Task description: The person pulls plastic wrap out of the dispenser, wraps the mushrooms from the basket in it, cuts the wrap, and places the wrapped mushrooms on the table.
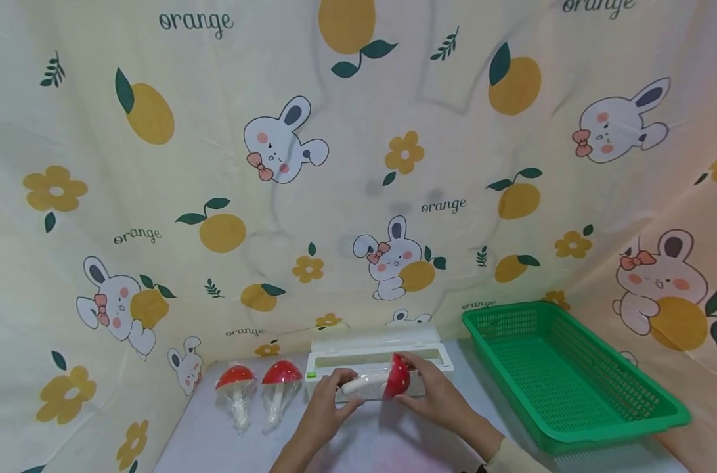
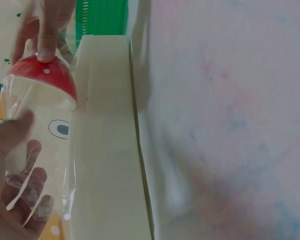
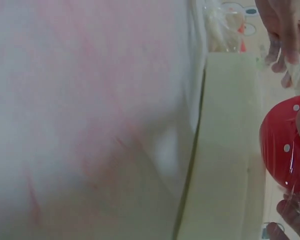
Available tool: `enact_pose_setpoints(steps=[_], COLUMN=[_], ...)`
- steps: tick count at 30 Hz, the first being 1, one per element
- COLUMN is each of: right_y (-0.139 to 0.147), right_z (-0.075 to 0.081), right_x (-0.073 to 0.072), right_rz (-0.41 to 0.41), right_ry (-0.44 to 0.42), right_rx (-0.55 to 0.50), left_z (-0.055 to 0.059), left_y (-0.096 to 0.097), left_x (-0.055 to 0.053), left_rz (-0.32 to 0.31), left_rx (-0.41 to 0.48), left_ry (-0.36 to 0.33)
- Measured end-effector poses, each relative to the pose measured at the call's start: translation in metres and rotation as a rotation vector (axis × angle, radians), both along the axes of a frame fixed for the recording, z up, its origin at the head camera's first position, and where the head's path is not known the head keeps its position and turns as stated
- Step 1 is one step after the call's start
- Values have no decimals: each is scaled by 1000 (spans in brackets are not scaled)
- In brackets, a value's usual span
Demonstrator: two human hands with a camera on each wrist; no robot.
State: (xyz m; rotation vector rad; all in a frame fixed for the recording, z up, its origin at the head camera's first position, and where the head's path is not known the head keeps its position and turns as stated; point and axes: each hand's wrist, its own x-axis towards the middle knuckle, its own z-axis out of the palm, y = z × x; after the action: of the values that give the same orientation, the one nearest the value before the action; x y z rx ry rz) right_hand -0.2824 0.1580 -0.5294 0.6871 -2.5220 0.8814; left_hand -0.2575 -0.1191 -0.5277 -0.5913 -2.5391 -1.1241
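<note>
A toy mushroom point(image 1: 396, 379) with a red, white-dotted cap and white stem lies sideways between my hands, with clear plastic film around it. My left hand point(image 1: 325, 408) holds it by the stem end, the film stretched over its fingertips in the left wrist view. At the other end, my right hand point(image 1: 440, 399) grips the red cap point(image 3: 285, 145) between thumb and fingers. Right behind and below the mushroom stands a long white cling film box point(image 1: 444, 357), its lid point(image 1: 376, 336) raised.
Two more red-capped mushrooms point(image 1: 236, 378) point(image 1: 282, 374), each in clear film, lie to the left on the white-covered table point(image 1: 193, 440). A green plastic basket point(image 1: 624, 437) stands at the right. A patterned cloth point(image 1: 347, 164) hangs behind.
</note>
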Motion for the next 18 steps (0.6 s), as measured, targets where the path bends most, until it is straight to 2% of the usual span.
enact_pose_setpoints(steps=[6, 11, 15, 18], right_y=[2, 3, 5, 5], right_z=[9, 11, 13, 15], right_x=[-4, -6, -7, -8], right_rz=[-21, 40, 104, 119], right_ry=[17, 9, -28, -39], right_rx=[54, 7, -54, -47], left_z=[5, 12, 18, 23], left_y=[1, 2, 3, 3], left_x=[-3, -7, -8, -9], left_rz=[60, 83, 78, 82], left_rx=[-93, -96, -74, -41], left_ry=[143, 210, 167, 119])
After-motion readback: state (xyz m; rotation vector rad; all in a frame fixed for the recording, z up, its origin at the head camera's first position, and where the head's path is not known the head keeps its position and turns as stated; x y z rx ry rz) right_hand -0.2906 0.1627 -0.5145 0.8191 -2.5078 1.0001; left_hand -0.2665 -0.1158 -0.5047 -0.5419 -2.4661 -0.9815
